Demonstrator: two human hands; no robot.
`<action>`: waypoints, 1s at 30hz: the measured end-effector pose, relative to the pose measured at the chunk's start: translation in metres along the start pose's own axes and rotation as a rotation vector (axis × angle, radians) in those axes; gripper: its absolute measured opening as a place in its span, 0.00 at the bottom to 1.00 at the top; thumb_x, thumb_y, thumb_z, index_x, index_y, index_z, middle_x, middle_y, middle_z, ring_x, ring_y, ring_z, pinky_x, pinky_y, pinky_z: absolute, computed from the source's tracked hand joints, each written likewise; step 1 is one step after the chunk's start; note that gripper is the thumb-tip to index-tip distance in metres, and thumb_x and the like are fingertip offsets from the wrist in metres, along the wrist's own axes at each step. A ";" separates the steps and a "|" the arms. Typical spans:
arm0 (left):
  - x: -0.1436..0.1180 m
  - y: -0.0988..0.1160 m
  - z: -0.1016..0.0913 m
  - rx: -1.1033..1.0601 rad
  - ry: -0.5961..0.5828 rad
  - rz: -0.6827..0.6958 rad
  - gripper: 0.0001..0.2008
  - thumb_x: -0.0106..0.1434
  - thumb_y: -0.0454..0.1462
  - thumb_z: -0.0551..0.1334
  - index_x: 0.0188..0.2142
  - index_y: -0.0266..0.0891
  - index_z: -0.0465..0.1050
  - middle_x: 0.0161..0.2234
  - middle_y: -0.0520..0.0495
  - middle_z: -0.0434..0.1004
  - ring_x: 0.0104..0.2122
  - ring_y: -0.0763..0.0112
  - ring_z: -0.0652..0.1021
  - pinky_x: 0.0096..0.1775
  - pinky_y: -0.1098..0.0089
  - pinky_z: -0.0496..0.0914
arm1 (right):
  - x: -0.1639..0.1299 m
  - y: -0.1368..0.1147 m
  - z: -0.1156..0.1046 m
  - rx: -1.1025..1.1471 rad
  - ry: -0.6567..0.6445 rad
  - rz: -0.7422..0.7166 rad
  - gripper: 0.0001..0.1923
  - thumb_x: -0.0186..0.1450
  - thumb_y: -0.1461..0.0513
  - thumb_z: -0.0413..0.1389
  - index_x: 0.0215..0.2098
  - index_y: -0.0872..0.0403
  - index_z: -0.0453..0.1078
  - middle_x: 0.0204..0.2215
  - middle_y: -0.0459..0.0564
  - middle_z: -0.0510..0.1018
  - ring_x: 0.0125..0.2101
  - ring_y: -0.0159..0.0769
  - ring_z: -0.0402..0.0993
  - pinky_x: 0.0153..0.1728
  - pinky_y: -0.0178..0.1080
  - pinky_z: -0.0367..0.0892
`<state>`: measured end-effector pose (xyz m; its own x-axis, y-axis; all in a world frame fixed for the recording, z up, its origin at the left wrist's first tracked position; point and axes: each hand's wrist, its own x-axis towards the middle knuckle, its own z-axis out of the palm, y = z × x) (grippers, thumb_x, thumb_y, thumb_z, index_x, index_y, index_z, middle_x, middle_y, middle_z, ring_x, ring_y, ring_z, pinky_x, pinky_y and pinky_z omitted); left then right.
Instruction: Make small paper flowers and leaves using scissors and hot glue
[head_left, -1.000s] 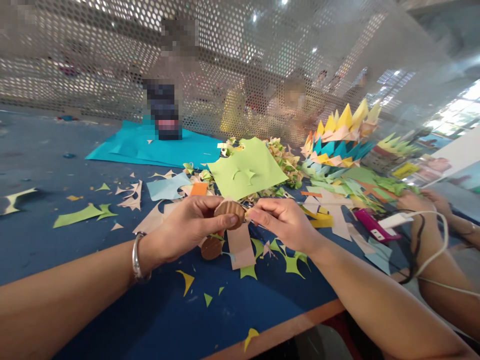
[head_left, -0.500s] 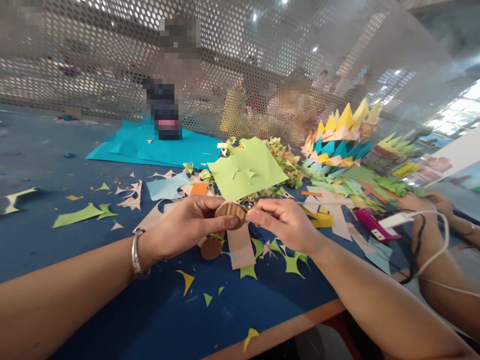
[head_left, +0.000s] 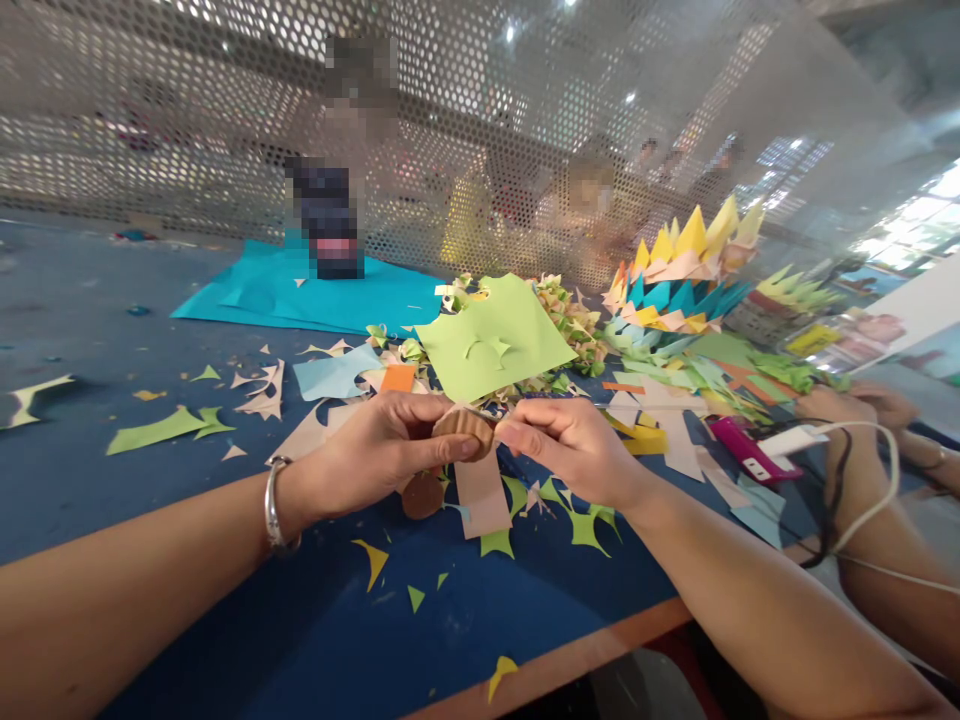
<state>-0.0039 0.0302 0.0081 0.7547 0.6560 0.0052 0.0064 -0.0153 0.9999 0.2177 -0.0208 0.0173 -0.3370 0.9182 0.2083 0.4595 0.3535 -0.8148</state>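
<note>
My left hand (head_left: 367,445) is closed, thumb over fingers, on a small rounded piece of ridged brown cardboard (head_left: 454,422). At the right edge of that piece, the thumb and forefinger of my right hand (head_left: 570,440) are pinched together; whatever is between them is too small to make out. Below the left fingers a brown disc (head_left: 423,498) lies on the blue table (head_left: 315,640). A pale pink paper strip (head_left: 484,498) lies under the hands, and a light green sheet with cut holes (head_left: 502,345) rests on a heap of scraps just beyond.
Bright blue paper (head_left: 300,300) lies at the back, before a perforated metal screen (head_left: 240,110). A spiky layered paper piece (head_left: 682,285) stands at back right. Nearer are a magenta power strip (head_left: 750,448) with a white cable and another person's hands (head_left: 840,405). Paper scraps are scattered around.
The cardboard piece has tilted slightly in my left hand and shifted a touch to the right. Both hands otherwise keep nearly the same place.
</note>
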 end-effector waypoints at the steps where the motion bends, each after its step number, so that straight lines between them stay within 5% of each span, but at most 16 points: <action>1: 0.000 0.000 0.000 -0.001 0.002 0.002 0.08 0.62 0.39 0.65 0.30 0.36 0.77 0.18 0.55 0.74 0.16 0.77 0.72 0.21 0.77 0.67 | 0.000 0.000 0.000 -0.002 0.000 -0.004 0.23 0.71 0.49 0.55 0.24 0.54 0.65 0.21 0.41 0.59 0.21 0.27 0.52 0.22 0.36 0.49; 20: 0.000 0.008 -0.001 0.026 -0.068 -0.074 0.09 0.60 0.41 0.69 0.28 0.37 0.78 0.18 0.53 0.74 0.16 0.77 0.70 0.17 0.78 0.62 | 0.000 -0.001 -0.004 -0.076 -0.039 -0.069 0.22 0.71 0.51 0.55 0.23 0.54 0.63 0.20 0.40 0.58 0.21 0.27 0.53 0.22 0.36 0.49; 30: 0.001 0.005 -0.005 0.036 -0.107 -0.134 0.10 0.60 0.42 0.69 0.28 0.37 0.76 0.19 0.53 0.75 0.16 0.77 0.72 0.22 0.76 0.68 | 0.000 0.001 -0.004 -0.136 -0.046 -0.088 0.22 0.71 0.52 0.56 0.23 0.53 0.61 0.20 0.40 0.59 0.21 0.26 0.54 0.22 0.36 0.49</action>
<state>-0.0064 0.0347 0.0135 0.8109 0.5702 -0.1314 0.1335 0.0383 0.9903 0.2220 -0.0195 0.0187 -0.4171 0.8743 0.2482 0.5323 0.4563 -0.7131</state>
